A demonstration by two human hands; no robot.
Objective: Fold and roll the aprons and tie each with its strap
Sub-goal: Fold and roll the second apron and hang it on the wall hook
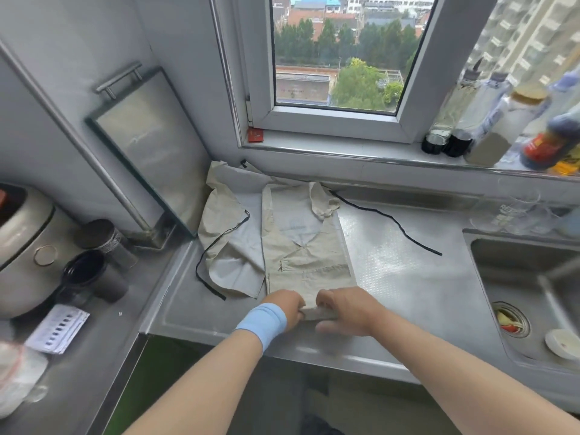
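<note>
Seen from the head: gripping with the left hand (pixel 284 306) and the right hand (pixel 342 309), fingers curled round it, the near end of a folded apron (pixel 304 246) at the front edge of the counter (pixel 408 277). Apparently finished with folding, only started with rolling, not yet come to tying with the strap (pixel 392 218). Left to do after that, most likely, a second apron (pixel 226 240), just beside on the left toward the back edge, not folded.

**Stuff I can't make out**

My left hand (pixel 287 304) and right hand (pixel 345 309) hide the near end of the apron (pixel 306 262). Windowsill bottles (pixel 549 142) are a blur, the rice cooker (pixel 22 246) and sink (pixel 533 277) run off-frame, print on the card (pixel 56 328) is too tiny.
</note>
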